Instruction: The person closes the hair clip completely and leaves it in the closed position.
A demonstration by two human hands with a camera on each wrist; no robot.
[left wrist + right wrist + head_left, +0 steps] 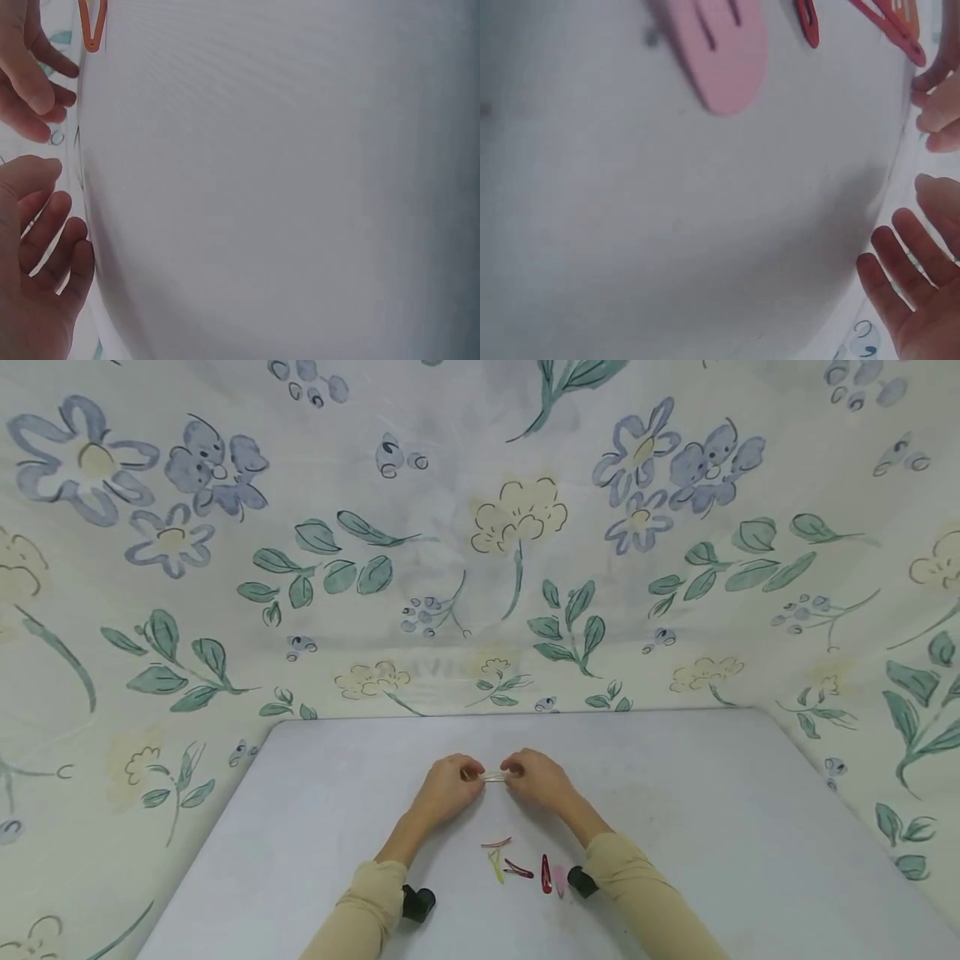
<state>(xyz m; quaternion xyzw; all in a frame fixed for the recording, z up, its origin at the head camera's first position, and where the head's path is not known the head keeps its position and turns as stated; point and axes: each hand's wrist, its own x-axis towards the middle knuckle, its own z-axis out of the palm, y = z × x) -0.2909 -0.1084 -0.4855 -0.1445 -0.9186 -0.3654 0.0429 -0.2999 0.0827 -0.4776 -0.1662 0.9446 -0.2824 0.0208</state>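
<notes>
Near the far middle of the table, a small white hair clip [494, 778] lies between my two hands in the head view. My left hand [447, 789] pinches its left end with thumb and fingertips. The other end is pinched by my right hand [542, 783], its fingers curled likewise. The fingers cover both ends of the clip. In the left wrist view, my left hand [41, 262] shows from the side; in the right wrist view, so does my right hand [926, 277]. The clip itself cannot be made out clearly in either wrist view.
Nearer me lie several loose hair clips: a yellow clip [500, 877], a spread dark red clip [525, 873], a red clip [547, 887], a pink clip [559, 880] and an orange clip [91, 45]. A floral cloth [442, 543] rises behind the white table [315, 827].
</notes>
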